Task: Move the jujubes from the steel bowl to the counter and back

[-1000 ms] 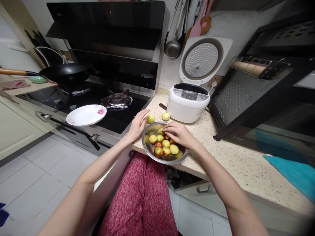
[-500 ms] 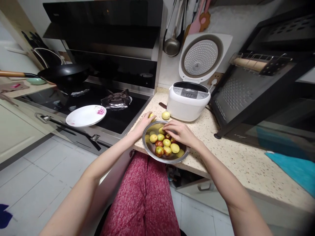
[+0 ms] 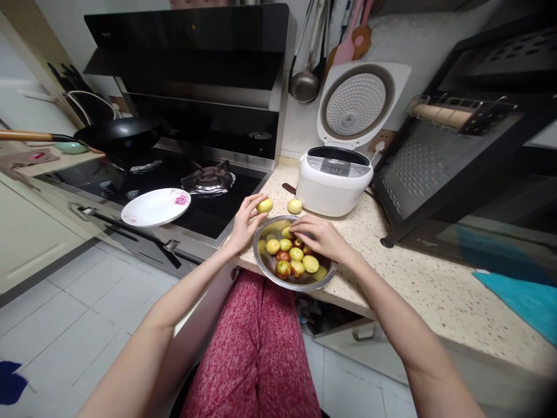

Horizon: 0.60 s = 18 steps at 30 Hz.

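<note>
One yellow fruit is sitting in the grip of the left hand, mid-frame, just beside a metal bowl, while the right hand is resting over the bowl's fruits, its hold unclear.

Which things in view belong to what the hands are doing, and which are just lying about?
In use:
loose jujube at the left hand
steel bowl
jujubes in it, under the right hand
second loose jujube, probably

Apparently just lying about:
open rice cooker
flowered plate
wok
ladle
teal cloth
</note>
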Each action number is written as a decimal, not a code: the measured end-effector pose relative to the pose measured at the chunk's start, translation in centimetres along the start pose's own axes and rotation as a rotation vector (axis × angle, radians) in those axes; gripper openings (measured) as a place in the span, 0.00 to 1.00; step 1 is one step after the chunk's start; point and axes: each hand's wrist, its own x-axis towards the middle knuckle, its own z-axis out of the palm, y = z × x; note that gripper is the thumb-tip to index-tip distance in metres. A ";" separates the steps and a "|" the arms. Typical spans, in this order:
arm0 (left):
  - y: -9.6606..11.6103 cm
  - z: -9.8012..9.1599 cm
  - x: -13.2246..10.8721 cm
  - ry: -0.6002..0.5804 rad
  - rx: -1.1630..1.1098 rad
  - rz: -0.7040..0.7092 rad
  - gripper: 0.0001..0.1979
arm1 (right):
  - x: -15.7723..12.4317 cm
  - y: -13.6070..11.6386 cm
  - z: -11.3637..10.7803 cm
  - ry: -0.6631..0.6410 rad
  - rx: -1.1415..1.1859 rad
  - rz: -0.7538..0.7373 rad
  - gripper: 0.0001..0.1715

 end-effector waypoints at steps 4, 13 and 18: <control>0.5 0.1 -0.1 -0.013 -0.141 0.057 0.21 | 0.0 0.1 -0.1 -0.004 -0.018 -0.006 0.15; 1.0 -0.8 -0.2 -0.295 -0.214 0.122 0.22 | -0.1 0.4 0.0 0.015 -0.023 0.033 0.16; 1.7 -1.1 0.1 -0.420 -0.224 0.166 0.19 | -0.1 0.5 0.0 0.006 -0.036 0.024 0.15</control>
